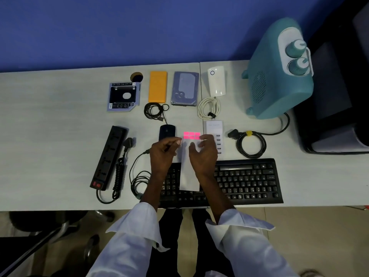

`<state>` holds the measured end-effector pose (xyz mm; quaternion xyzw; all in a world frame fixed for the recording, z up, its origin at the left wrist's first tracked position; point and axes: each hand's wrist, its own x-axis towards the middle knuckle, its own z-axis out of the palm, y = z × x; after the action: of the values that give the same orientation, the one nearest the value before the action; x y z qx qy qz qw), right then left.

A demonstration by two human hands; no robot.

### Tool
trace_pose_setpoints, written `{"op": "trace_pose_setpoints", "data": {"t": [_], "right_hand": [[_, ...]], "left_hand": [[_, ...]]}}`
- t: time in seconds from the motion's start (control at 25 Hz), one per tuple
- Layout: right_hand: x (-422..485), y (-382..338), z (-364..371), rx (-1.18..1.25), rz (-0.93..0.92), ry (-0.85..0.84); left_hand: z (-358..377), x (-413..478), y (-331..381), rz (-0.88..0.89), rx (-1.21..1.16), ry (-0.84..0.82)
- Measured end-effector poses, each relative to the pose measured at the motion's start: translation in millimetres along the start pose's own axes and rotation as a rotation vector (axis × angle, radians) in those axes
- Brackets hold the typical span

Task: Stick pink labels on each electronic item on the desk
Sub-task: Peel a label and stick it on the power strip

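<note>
Both hands pinch the label sheet (189, 164) over the keyboard (247, 180): left hand (162, 151), right hand (203, 154). Pink labels (191, 135) sit at its far end, long axis pointing away, mouse (167, 131) just left, closest to the left hand.

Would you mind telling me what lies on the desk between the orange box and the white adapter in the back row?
In the head view, a grey hard drive lies flat between the orange box and the white adapter, apart from both.
</note>
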<state>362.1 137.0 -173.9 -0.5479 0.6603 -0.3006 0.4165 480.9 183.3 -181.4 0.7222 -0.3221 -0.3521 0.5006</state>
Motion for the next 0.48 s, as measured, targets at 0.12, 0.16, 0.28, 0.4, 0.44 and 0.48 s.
{"op": "trace_pose_setpoints", "data": {"t": [0.12,0.16,0.28,0.4,0.44,0.48], "right_hand": [[4.4,-12.9,11.8,0.289,0.276,-0.305],[5.1,-16.4,14.3,0.326,0.333,-0.371],[2.8,-21.9,24.3,0.331,0.329,-0.442],[-2.2,-26.3,42.2,0.27,0.243,-0.433],[-3.7,-27.1,47.2,0.244,0.228,-0.424],[-5.2,-28.7,52.4,0.231,0.22,-0.424]], "left_hand": [[-8.7,-1.9,-2.7,-0.031,-0.031,-0.031],[-13.5,-1.7,-3.7,-0.038,-0.042,-0.042],[-32.7,1.4,-5.6,-0.048,-0.042,-0.067],[-52.9,5.3,-5.6,-0.044,0.063,-0.086],[-58.9,5.1,-5.0,0.002,0.137,-0.066],[-68.2,4.7,-7.2,0.063,0.218,0.007]]}}
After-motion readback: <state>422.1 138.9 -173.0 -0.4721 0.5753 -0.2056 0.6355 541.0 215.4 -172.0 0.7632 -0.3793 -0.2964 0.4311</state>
